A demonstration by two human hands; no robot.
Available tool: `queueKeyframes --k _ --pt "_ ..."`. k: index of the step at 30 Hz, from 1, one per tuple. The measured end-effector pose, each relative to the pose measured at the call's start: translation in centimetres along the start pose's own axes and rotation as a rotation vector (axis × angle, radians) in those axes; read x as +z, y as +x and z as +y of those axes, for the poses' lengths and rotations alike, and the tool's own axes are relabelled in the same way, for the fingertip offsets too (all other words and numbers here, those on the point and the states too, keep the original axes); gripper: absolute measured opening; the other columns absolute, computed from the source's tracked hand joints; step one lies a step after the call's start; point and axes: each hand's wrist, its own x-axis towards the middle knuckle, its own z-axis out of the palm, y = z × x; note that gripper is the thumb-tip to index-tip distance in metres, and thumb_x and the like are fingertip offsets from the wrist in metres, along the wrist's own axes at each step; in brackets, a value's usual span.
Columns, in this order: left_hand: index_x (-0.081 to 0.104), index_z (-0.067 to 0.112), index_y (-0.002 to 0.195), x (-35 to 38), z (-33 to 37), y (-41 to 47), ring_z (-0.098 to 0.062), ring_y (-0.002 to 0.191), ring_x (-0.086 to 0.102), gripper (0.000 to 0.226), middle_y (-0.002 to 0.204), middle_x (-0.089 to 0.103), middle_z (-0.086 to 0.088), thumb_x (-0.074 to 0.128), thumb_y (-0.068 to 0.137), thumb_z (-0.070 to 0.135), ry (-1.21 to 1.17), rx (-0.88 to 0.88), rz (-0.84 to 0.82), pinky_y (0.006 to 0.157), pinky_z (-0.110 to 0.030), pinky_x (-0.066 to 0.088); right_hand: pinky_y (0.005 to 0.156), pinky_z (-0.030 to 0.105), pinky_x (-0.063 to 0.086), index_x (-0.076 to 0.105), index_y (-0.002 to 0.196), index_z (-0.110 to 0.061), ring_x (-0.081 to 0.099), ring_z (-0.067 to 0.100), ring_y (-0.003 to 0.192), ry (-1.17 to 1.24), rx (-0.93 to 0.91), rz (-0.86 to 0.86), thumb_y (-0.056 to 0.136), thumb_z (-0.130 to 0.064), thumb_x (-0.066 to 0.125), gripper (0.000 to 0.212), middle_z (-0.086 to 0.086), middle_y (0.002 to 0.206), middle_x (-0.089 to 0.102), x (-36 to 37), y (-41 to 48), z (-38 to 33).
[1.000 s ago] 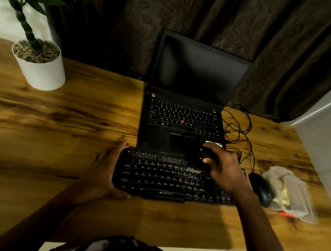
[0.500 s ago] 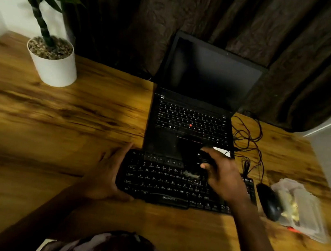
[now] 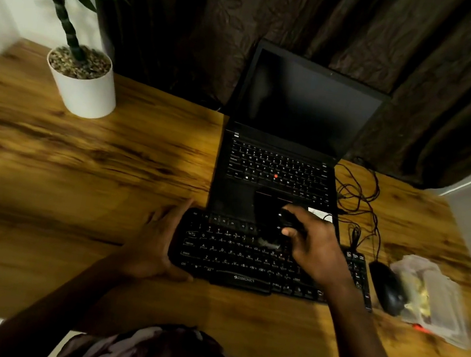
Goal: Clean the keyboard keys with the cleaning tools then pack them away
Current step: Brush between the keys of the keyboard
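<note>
Right hand (image 3: pixel 316 253) grips dark tool (image 3: pixel 283 218) over black keyboard (image 3: pixel 232 254).

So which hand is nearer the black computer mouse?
Right. The right hand, gripping a dark brush, is over the middle of the black keyboard, left of the mouse; the left hand holds the keyboard's left end.

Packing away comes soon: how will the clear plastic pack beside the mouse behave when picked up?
The clear plastic pack looks thin and crumpled, so it will probably flex and feel light. Its glossy surface may slip in the grip. It lies right beside the mouse, so a push could nudge that.
</note>
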Motion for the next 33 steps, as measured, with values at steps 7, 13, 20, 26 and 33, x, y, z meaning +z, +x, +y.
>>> queueKeyframes --k 7,13,20,26,33 --pt "-0.021 0.053 0.146 0.1 -0.2 0.0 -0.026 0.147 0.014 0.146 0.163 0.012 0.004 0.076 0.042 0.085 -0.012 -0.042 -0.011 0.117 -0.046 0.012 0.070 0.015 0.053 0.057 0.128 -0.029 0.063 -0.004 0.083 0.143 -0.029 -0.018 0.091 -0.013 0.066 0.041 -0.009 0.102 0.066 2.1 1.3 -2.8" --pt "-0.020 0.051 0.147 -0.1 0.2 -0.1 -0.021 0.146 0.013 0.144 0.163 0.013 0.004 0.076 0.044 0.084 0.007 -0.014 0.000 0.118 -0.042 0.007 0.073 0.021 0.056 0.054 0.132 -0.032 0.062 -0.005 0.080 0.043 -0.016 -0.035 0.091 -0.016 0.065 0.045 -0.004 0.108 0.067 1.2 1.1 -2.3" --pt "-0.013 0.050 0.147 -0.3 0.6 0.0 -0.021 0.145 0.017 0.141 0.160 0.020 0.002 0.081 0.045 0.075 0.008 -0.001 0.012 0.115 -0.037 0.007 0.082 0.030 0.057 0.053 0.134 -0.031 0.056 0.000 0.085 -0.023 -0.039 -0.080 0.091 -0.018 0.065 0.047 0.001 0.117 0.066 1.6 1.7 -4.2" --pt "-0.005 0.044 0.150 -0.3 0.7 0.1 -0.019 0.145 0.017 0.142 0.159 0.022 0.002 0.082 0.043 0.075 0.019 -0.003 0.015 0.115 -0.036 0.007 0.077 0.021 0.054 0.056 0.132 -0.028 0.053 -0.011 0.075 0.088 -0.096 -0.053 0.091 -0.016 0.066 0.043 -0.002 0.118 0.065 2.8 2.0 -5.2" --pt "-0.006 0.035 0.155 -0.1 0.6 0.0 -0.021 0.144 0.020 0.150 0.158 0.025 0.002 0.079 0.040 0.079 0.028 -0.008 0.027 0.116 -0.041 0.011 0.078 0.018 0.050 0.054 0.135 -0.030 0.052 -0.004 0.080 -0.031 -0.063 -0.076 0.091 -0.018 0.066 0.047 0.002 0.121 0.065 1.5 1.9 -4.9"
